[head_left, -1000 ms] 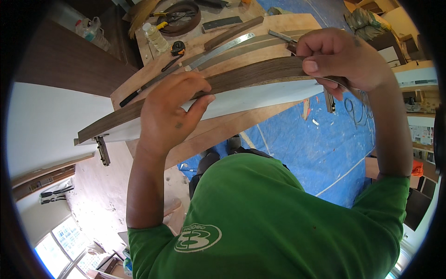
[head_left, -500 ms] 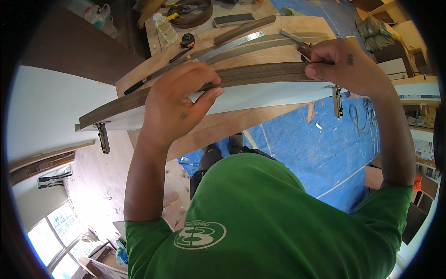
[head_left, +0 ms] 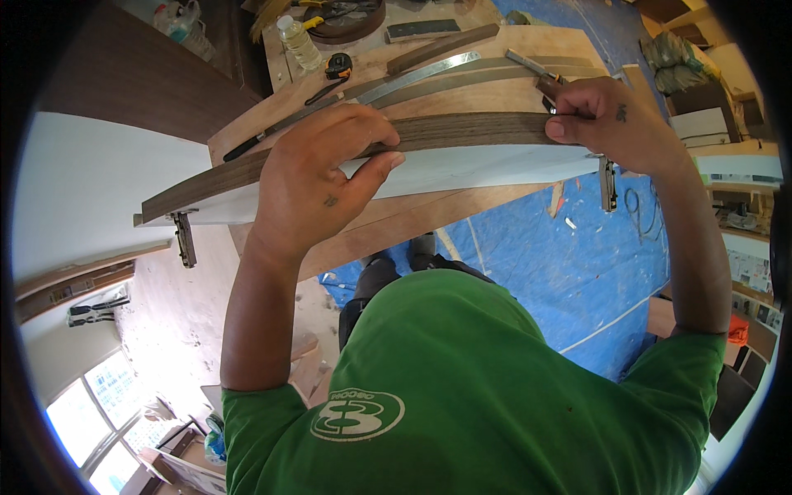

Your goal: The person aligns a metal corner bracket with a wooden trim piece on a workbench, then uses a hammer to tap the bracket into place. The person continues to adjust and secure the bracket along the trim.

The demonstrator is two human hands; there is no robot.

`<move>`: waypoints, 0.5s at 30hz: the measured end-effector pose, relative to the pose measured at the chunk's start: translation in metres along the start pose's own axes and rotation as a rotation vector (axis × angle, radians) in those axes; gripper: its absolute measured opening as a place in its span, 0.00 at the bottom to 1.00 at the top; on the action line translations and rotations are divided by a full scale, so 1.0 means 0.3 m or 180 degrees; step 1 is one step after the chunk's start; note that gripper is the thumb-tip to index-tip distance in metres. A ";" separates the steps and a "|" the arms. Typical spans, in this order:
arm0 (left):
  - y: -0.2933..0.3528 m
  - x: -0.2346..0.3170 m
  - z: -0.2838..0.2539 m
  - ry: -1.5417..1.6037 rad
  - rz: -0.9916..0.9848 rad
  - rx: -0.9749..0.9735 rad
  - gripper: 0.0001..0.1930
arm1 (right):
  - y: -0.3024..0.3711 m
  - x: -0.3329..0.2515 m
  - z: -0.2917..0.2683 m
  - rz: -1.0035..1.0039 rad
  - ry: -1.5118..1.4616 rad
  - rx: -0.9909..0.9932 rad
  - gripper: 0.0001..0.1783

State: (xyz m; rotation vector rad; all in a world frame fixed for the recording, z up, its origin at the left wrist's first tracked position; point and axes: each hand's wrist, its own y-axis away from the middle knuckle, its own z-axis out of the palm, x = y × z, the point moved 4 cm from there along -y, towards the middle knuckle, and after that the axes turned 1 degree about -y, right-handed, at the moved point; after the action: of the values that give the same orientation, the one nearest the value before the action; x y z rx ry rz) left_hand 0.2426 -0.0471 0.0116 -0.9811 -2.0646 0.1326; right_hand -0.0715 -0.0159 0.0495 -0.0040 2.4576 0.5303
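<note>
A cabinet door stands on edge in front of me, its white face [head_left: 470, 169] toward me and its dark wood-grain edge [head_left: 478, 129] uppermost. My left hand [head_left: 309, 177] is closed over this edge left of the middle, fingers curled on top and thumb toward the white face. Farther right, my right hand [head_left: 615, 124] pinches the same edge, its thumb along the near side. One metal hinge [head_left: 183, 239] hangs from the door's left end. Another hinge [head_left: 608, 186] sticks out below my right hand.
Beyond the door, a wooden workbench [head_left: 528, 78] carries a steel ruler [head_left: 429, 76], a tape measure [head_left: 338, 66], a chisel-like tool [head_left: 528, 62] and a dark wood strip [head_left: 443, 49]. A clear bottle [head_left: 299, 43] stands behind. Blue sheeting [head_left: 536, 247] covers the floor.
The view has shifted slightly, so the bench items appear a little farther right. Both hands keep their grip on the door's edge.
</note>
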 end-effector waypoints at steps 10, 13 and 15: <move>-0.003 -0.002 0.006 -0.0098 0.0187 0.0186 0.09 | -0.002 -0.013 0.001 0.0054 0.0201 0.0070 0.20; -0.006 0.000 0.005 -0.0111 0.0210 0.0193 0.09 | -0.003 -0.005 0.001 0.0039 0.0205 0.0066 0.20; -0.005 0.000 0.006 -0.0077 0.0176 0.0194 0.09 | -0.001 -0.016 0.005 0.0089 0.0304 0.0058 0.19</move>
State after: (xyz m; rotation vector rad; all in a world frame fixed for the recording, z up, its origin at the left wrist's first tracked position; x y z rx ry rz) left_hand 0.2404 -0.0478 0.0109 -1.0039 -2.0439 0.2358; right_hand -0.0666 -0.0164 0.0512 0.0128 2.5590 0.5312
